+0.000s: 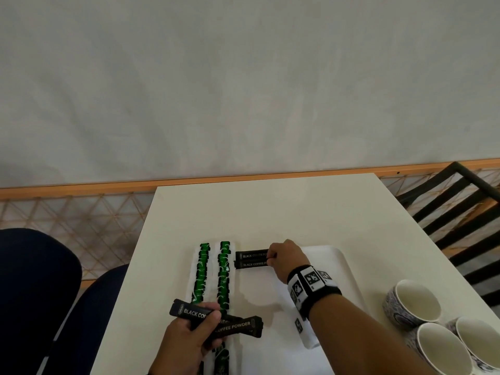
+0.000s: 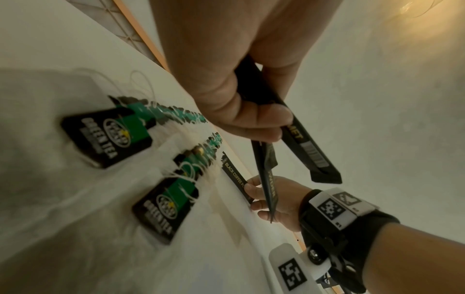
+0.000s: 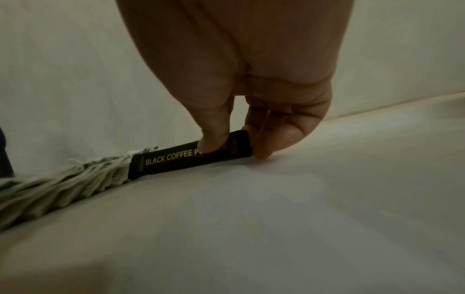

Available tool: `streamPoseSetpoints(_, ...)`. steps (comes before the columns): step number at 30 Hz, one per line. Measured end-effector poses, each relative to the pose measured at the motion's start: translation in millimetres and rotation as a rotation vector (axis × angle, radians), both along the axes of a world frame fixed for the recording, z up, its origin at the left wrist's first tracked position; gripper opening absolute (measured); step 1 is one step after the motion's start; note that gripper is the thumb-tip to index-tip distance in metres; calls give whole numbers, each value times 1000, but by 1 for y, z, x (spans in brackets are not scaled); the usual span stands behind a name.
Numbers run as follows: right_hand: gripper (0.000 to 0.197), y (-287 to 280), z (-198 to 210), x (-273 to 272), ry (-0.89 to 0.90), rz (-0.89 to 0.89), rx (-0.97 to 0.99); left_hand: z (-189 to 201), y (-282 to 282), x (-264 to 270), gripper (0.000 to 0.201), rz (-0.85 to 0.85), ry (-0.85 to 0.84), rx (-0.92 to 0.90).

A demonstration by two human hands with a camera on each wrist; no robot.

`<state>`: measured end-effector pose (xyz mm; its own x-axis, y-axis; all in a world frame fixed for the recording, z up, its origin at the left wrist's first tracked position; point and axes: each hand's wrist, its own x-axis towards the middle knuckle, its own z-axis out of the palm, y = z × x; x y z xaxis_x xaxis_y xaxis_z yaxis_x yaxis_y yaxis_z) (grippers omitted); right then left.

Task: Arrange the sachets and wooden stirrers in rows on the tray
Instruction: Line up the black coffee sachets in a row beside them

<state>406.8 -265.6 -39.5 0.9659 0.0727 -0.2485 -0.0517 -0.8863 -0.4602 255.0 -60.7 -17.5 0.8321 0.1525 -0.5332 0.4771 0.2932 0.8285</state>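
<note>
Table (image 1: 270,207) in white fills the lower part of the head view, set against a pale wall, with a black slatted chair (image 1: 460,212) at its right and three patterned cups (image 1: 414,301) near the right edge. White tray (image 1: 335,255) lies on the table, carrying two long rows of green tea bags (image 1: 213,277) along its left side. Just right of those rows, at the tray's far end, two black coffee sachets (image 1: 251,259) lie side by side on the tray, lengthwise across it. Right hand (image 1: 285,259), wearing a wristband with printed markers, reaches down to them; the right wrist view shows thumb and fingers (image 3: 216,127) curled onto the end of the nearer sachet, pinching it against the tray. Left hand (image 1: 189,336) hovers over the near end of the tea bag rows, fingers closed around a bundle of spare coffee sachets (image 1: 232,326) that fan out of the fist in different directions. No wooden stirrers can be made out in any view.
</note>
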Motion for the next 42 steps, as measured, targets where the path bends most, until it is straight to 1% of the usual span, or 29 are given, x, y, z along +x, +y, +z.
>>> streamPoseSetpoints(5, 4, 1, -5, 3, -27, -46, 18, -2, 4, 0, 11, 1, -3, 15)
streamPoseSetpoints(10, 10, 3, -8, 2, -45, -81, 38, -4, 3, -2, 11, -34, -6, 28)
streamPoseSetpoints(14, 10, 2, -10, 3, -47, -107, 48, -2, 2, -1, 10, -23, -5, -1)
streamPoseSetpoints(20, 12, 4, -12, 3, -46, -119, 38, -3, 3, 0, 10, -5, -2, 3)
streamPoseSetpoints(29, 28, 8, -6, -3, -49, -143, 67, 3, -1, 0, 11, -7, -8, -20)
streamPoseSetpoints(31, 24, 10, 5, -11, -89, -86, 108, 4, -1, 1, 11, 4, -19, -30)
streamPoseSetpoints(32, 20, 11, 13, -16, -88, -14, 148, 4, -2, 1, 11, 11, -24, -31)
streamPoseSetpoints(33, 20, 12, 22, -23, -48, 83, 204, 4, -2, 1, 10, 17, -28, -25)
streamPoseSetpoints(34, 22, 14, 31, -31, 35, 189, 278, 5, -3, 1, 9, 23, -30, -16)
streamPoseSetpoints(35, 25, 15, 39, -40, 156, 279, 365, 6, -4, 1, 7, 29, -32, -2)
streamPoseSetpoints(37, 28, 17, 48, -56, 391, 373, 507, 7, -7, 1, 3, 34, -44, 58)
streamPoseSetpoints(38, 27, 18, 50, -63, 448, 396, 543, 7, -8, 1, 4, 31, -53, 101)
streamPoseSetpoints(40, 22, 18, 51, -71, 451, 445, 519, 7, -10, 0, 8, 16, -73, 177)
streamPoseSetpoints(42, 20, 19, 51, -78, 380, 507, 431, 8, -13, 0, 12, 4, -77, 203)
